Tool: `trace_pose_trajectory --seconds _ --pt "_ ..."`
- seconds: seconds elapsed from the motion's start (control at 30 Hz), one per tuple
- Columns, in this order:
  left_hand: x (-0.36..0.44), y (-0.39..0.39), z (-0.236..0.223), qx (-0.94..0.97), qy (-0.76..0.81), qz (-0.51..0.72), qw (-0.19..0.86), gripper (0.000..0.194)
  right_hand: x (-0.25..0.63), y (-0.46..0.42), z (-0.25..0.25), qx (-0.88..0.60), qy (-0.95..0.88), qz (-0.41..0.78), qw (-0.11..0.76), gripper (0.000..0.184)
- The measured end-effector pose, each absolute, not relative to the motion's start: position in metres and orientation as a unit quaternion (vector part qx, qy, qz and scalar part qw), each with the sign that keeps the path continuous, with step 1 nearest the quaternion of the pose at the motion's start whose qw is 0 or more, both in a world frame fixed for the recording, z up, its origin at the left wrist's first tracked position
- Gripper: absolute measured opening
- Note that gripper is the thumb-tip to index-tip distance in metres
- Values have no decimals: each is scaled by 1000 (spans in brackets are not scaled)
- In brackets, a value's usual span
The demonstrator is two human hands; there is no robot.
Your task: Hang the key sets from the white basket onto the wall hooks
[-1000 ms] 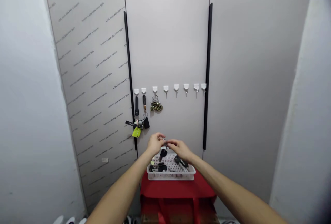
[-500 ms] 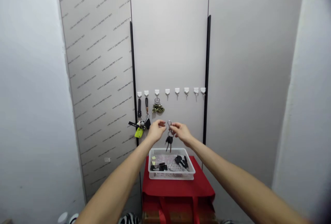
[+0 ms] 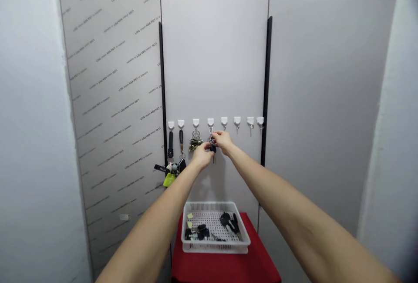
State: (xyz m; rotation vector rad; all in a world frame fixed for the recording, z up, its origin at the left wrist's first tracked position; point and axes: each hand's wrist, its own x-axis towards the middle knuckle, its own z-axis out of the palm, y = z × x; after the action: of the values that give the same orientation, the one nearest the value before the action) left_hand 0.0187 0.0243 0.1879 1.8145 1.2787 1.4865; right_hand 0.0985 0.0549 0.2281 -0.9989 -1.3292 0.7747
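A bunch of keys (image 3: pixel 213 148) with black heads hangs from a silver clip (image 3: pixel 210 130) at the fourth white hook (image 3: pixel 210 122) from the left. My right hand (image 3: pixel 224 141) pinches the clip's right side, just below that hook. Lower and to the left, my left hand (image 3: pixel 203 156) has its fingertips closed at the black key head. Whether the clip's loop is over the hook is too small to tell. Left of my hands, a bronze-coloured motorcycle keychain (image 3: pixel 195 144) hangs from the third hook.
Black strap keychain (image 3: pixel 170 144) and braided strap keychain (image 3: pixel 181 140) hang further left, above a yellow-green tag (image 3: pixel 169 180). Several white hooks continue rightward to a black door handle (image 3: pixel 267 87). Below, a white basket (image 3: pixel 215 248) with loose keys stands on a red surface (image 3: pixel 225 267).
Both hands have risen from above the basket to the hook row, carrying the keys up to the fourth hook. My left hand has closed in on the keys. The view has shifted slightly.
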Motion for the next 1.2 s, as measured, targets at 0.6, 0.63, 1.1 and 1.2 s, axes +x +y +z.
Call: trace_pose_trajectory --seconds 0.6,0.63,1.1,1.2 --pt "10 23 61 647 553 444 280 30 155 60 82 -517 -727 225 392 25" --pt "9 18 43 648 579 409 279 31 160 52 62 -529 -754 223 320 24" --pt "-7 10 -30 727 653 164 132 37 169 19 -19 -570 -809 73 126 25" --pt "-3 14 -30 718 669 134 138 30 173 17 -23 -568 -805 84 151 25"
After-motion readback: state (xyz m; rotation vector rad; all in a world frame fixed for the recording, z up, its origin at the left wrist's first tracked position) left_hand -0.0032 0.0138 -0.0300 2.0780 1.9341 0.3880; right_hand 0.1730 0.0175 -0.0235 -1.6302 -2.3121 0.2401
